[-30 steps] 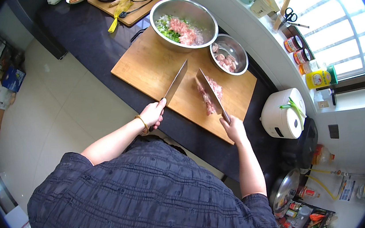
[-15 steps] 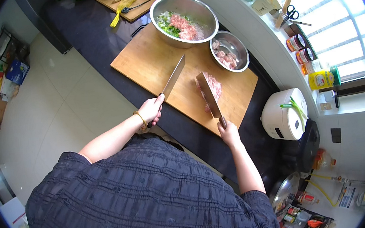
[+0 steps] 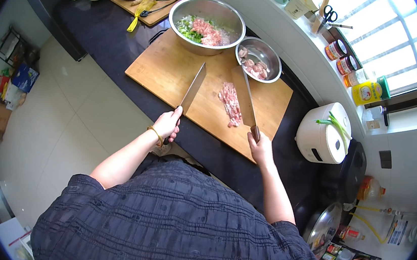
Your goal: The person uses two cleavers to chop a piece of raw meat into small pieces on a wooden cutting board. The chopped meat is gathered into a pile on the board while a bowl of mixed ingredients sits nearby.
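Observation:
My left hand is wrapped round the handle of a cleaver, its blade slanting over the left part of a wooden cutting board. A second cleaver is gripped in my right hand, its broad blade along the right side of a strip of chopped pink meat. Whether that blade touches the board I cannot tell. At the board's far edge stands a large steel bowl with minced meat and chopped green and white vegetables. Beside it, a smaller steel bowl holds pieces of meat.
To the right sits a white rice cooker with green onion on its lid. Jars and a scissors holder line the window sill. Another board with a cord lies at the far left on the dark counter.
The right cleaver has shifted from on top of the meat to its right side, uncovering the strip. My left hand and its cleaver have moved slightly left.

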Available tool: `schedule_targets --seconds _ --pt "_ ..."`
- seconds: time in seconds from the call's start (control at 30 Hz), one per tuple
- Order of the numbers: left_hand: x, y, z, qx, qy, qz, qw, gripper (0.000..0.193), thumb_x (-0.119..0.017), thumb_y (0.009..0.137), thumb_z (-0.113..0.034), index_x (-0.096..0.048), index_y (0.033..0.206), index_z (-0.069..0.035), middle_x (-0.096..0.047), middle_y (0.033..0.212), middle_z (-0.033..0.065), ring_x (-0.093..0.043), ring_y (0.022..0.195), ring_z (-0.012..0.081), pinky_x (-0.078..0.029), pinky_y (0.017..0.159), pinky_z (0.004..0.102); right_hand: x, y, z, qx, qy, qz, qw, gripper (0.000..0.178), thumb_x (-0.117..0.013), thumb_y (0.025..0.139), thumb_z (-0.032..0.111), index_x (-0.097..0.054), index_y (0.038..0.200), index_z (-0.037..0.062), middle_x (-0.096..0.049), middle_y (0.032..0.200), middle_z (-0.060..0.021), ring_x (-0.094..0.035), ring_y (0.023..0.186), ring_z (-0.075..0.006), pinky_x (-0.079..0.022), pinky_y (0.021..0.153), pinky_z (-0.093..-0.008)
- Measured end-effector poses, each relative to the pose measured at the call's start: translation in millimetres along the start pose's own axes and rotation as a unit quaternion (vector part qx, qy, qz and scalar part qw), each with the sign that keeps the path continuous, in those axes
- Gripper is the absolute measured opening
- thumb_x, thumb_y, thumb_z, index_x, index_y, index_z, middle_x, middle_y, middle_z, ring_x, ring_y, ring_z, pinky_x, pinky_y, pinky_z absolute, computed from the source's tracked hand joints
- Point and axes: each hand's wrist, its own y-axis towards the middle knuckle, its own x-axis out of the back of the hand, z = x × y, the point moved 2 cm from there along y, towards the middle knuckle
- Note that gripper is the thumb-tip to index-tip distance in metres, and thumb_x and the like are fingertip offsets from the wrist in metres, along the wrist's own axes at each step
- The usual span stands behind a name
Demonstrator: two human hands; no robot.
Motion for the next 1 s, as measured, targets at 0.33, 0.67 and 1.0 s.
schedule_targets --seconds 0.33,0.67,1.0 --pt "-2.1 1.5 1.0 -0.006 0.024 -0.018 1.0 0.049 -0.037 0.087 -0.055 -0.038 0.071 -0.009 -0.038 0.05 0.0006 -0.035 0.036 0.0088 -0.032 0.031 0.024 10.4 24.5 -15.0 -0.01 0.063 0.033 0.997 0.036 -0.055 0.082 0.032 -0.056 0.08 -0.0044 -0.057 0.071 -0.0254 -0.058 0.077 -0.0397 -0.044 0.069 -0.0427" --pt "-12.7 -5.0 3.4 -0.013 0.039 -0.047 0.998 0.05 -0.036 0.087 -0.055 -0.039 0.071 -0.008 -0.039 0.051 0.0007 -0.036 0.037 0.0088 -0.034 0.032 0.0238 -0.9 24.7 -33.2 0.025 0.019 0.047 0.998 0.036 -0.055 0.081 0.031 -0.057 0.085 -0.0041 -0.059 0.076 -0.0264 -0.059 0.076 -0.039 -0.045 0.069 -0.0426" --pt "-12.4 -7.0 3.1 -0.014 0.047 -0.047 0.998 0.05 -0.037 0.086 -0.056 -0.039 0.071 -0.008 -0.039 0.05 0.0011 -0.036 0.036 0.009 -0.034 0.031 0.0243 -16.3 24.4 -58.7 -0.027 -0.017 0.076 0.997 0.037 -0.055 0.081 0.032 -0.058 0.082 -0.0042 -0.058 0.08 -0.0281 -0.057 0.082 -0.0417 -0.044 0.072 -0.0444"
